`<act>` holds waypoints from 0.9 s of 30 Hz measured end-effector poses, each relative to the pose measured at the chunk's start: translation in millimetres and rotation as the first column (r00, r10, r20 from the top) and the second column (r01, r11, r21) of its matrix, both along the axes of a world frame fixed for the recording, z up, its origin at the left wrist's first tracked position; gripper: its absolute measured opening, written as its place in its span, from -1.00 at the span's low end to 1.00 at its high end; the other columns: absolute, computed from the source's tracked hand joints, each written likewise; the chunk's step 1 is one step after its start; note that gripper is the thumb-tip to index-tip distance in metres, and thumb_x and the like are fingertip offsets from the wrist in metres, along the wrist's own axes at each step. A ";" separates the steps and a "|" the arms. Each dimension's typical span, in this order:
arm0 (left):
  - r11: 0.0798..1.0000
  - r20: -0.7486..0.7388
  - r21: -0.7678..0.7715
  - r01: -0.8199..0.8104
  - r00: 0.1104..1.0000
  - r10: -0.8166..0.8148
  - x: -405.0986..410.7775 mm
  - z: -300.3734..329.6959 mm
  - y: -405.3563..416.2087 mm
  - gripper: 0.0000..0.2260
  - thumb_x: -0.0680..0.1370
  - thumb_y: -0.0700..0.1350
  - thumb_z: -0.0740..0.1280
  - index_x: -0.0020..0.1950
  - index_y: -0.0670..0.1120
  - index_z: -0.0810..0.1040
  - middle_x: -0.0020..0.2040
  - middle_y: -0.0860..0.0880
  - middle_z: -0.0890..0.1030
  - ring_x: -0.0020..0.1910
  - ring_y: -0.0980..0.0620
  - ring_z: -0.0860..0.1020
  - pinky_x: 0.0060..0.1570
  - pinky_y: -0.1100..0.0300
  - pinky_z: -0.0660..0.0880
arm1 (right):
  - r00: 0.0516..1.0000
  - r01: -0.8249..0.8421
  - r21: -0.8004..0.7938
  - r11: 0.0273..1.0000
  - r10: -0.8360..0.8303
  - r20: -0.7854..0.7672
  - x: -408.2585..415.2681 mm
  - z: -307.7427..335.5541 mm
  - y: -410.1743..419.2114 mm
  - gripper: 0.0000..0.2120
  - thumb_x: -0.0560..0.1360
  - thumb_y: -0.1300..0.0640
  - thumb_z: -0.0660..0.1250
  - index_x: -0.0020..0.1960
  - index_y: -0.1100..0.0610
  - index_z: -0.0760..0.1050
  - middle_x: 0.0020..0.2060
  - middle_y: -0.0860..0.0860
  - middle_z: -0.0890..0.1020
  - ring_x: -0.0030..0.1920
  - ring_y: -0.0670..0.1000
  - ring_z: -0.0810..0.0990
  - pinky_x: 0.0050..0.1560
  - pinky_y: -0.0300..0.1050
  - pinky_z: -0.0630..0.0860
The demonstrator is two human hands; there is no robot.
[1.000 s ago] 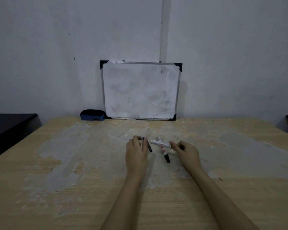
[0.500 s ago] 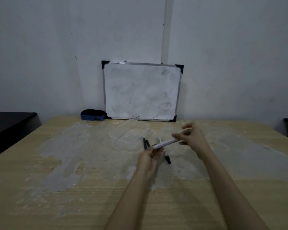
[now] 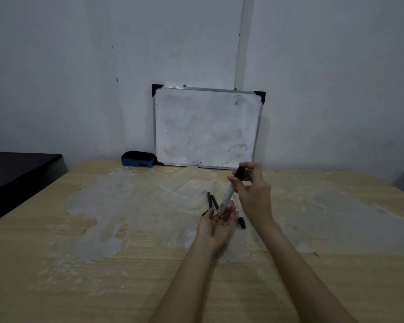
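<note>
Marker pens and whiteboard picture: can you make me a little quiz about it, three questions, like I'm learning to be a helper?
1. True or false: the whiteboard lies flat on the table.
2. Pick one: what does the right hand pinch? A a spoon. B the white marker. C a key.
3. Fill the gap: the blue eraser sits just to the ___ of the whiteboard.

Key: 1 false, it stands leaning against the wall. 2 B, held near its black cap. 3 left.
</note>
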State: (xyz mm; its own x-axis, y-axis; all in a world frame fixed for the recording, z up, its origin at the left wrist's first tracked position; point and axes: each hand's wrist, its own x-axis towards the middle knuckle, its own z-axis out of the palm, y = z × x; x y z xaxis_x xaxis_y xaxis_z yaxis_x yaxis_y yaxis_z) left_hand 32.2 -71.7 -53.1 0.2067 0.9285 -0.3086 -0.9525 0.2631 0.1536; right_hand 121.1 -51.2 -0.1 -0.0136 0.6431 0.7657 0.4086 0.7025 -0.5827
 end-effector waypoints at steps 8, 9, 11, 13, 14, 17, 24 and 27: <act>1.000 -0.003 -0.015 -0.020 1.000 0.020 -1.1 -3.9 1.1 -0.69 0.64 -0.14 0.03 -0.07 -0.35 0.42 -0.20 -0.27 0.48 -0.21 -0.09 0.47 -0.58 0.12 0.57 | 0.995 -0.068 -0.092 0.993 0.061 -0.077 -5.2 -10.0 2.7 -0.78 0.43 0.29 0.36 0.04 0.22 0.41 -0.22 -0.01 0.56 -0.22 -0.09 0.56 -0.23 -0.51 0.48; 1.000 -0.012 -0.004 -0.017 1.000 0.017 -1.7 -4.8 1.2 -0.69 0.63 -0.13 0.04 -0.07 -0.34 0.42 -0.20 -0.27 0.48 -0.21 -0.08 0.48 -0.56 0.13 0.58 | 0.993 -0.064 -0.089 0.994 0.054 -0.104 -5.1 -12.1 3.0 -0.79 0.44 0.29 0.35 0.04 0.22 0.40 -0.21 0.01 0.56 -0.21 -0.06 0.58 -0.21 -0.44 0.53; 1.000 -0.061 -0.004 -0.025 0.998 0.024 -3.2 -6.7 3.7 -0.69 0.63 -0.12 0.06 -0.11 -0.33 0.43 -0.21 -0.25 0.48 -0.23 -0.07 0.47 -0.55 0.19 0.59 | 0.985 -0.048 -0.110 0.993 0.028 -0.172 -2.9 -16.0 3.5 -0.79 0.45 0.29 0.34 0.03 0.17 0.38 -0.19 0.06 0.58 -0.18 0.06 0.61 -0.17 -0.14 0.62; 1.000 -0.112 0.003 -0.023 0.993 0.024 -4.2 -6.8 3.8 -0.69 0.62 -0.11 0.08 -0.11 -0.32 0.44 -0.21 -0.24 0.48 -0.24 -0.06 0.47 -0.54 0.23 0.58 | 0.973 0.016 -0.116 0.993 -0.042 -0.227 1.8 -18.3 4.7 -0.79 0.45 0.27 0.34 0.04 0.17 0.38 -0.22 0.04 0.59 -0.18 0.11 0.62 -0.17 0.12 0.63; 1.000 -0.126 0.004 -0.026 0.992 0.026 -4.2 -7.3 3.7 -0.70 0.62 -0.10 0.09 -0.11 -0.32 0.44 -0.20 -0.24 0.48 -0.24 -0.06 0.47 -0.53 0.24 0.58 | 0.970 0.050 -0.110 0.993 -0.074 -0.231 3.9 -18.9 4.9 -0.79 0.46 0.26 0.34 0.05 0.20 0.38 -0.24 -0.01 0.58 -0.20 0.10 0.62 -0.18 0.17 0.62; 1.000 -0.171 0.008 -0.024 0.985 0.025 -3.2 -7.2 4.6 -0.70 0.62 -0.09 0.08 -0.11 -0.30 0.44 -0.19 -0.23 0.48 -0.24 -0.05 0.46 -0.52 0.26 0.58 | 0.978 0.114 -0.034 0.993 -0.118 -0.171 6.8 -19.4 3.1 -0.77 0.46 0.23 0.34 0.06 0.26 0.39 -0.24 -0.05 0.57 -0.24 0.07 0.60 -0.22 0.11 0.61; 1.000 -0.238 0.010 0.004 0.971 -0.002 -1.9 -10.7 8.6 -0.73 0.62 -0.20 0.04 -0.15 -0.27 0.43 -0.22 -0.19 0.45 -0.28 -0.01 0.43 -0.49 0.31 0.55 | 0.996 -0.071 -0.373 0.925 0.087 0.024 6.3 -30.3 9.0 -0.51 0.44 0.21 0.37 0.28 0.12 0.23 -0.11 0.12 0.61 -0.23 0.08 0.64 -0.29 -0.19 0.53; 0.999 -0.219 0.035 0.022 0.976 -0.014 -1.2 -7.4 6.8 -0.69 0.63 -0.14 0.05 -0.16 -0.29 0.45 -0.23 -0.21 0.51 -0.24 -0.03 0.47 -0.49 0.29 0.57 | 0.988 -0.106 -0.325 0.940 0.061 -0.145 6.0 -30.0 7.9 -0.41 0.42 0.28 0.38 0.33 0.08 0.17 -0.16 0.12 0.62 -0.29 -0.03 0.62 -0.33 -0.38 0.52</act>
State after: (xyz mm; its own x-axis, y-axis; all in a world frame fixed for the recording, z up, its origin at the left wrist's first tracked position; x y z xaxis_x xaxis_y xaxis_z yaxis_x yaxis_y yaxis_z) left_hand 31.0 -64.9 -60.5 0.1545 0.9369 -0.3137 -0.8900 0.2698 0.3676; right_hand 127.1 -43.3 -30.2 0.0075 0.8608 0.5089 0.2617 0.4895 -0.8318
